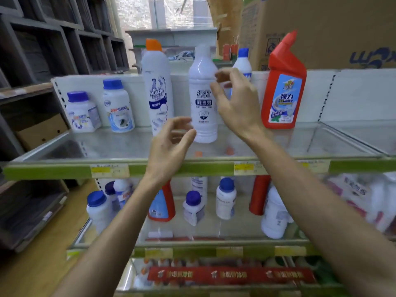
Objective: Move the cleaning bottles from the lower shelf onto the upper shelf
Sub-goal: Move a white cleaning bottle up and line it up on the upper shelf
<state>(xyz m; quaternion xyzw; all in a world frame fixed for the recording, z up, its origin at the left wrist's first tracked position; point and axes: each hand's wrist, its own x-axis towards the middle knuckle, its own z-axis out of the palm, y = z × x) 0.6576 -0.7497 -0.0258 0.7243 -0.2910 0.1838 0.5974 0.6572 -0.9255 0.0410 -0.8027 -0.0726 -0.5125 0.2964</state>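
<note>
A tall white bottle (203, 99) stands upright on the upper shelf (128, 146). My left hand (171, 144) is open just beside its base at the left, fingers curled, not gripping. My right hand (233, 101) is open beside its upper body at the right, fingers spread. Also on the upper shelf stand a white bottle with an orange cap (157, 86), a red bottle (282, 86), two squat jars with blue lids (82, 112) (117, 106) and a small blue-capped bottle (243, 63) behind my right hand. The lower shelf (214, 232) holds several bottles, white with blue caps (226, 198) and red (162, 202).
Green price strips (53, 170) run along the shelf fronts. A cardboard box (332, 28) stands above the shelving at the right. Dark cubby shelves (53, 43) stand at the left. Pink-and-white packs (364, 200) lie at the lower shelf's right end. A red banner (231, 275) crosses the bottom shelf.
</note>
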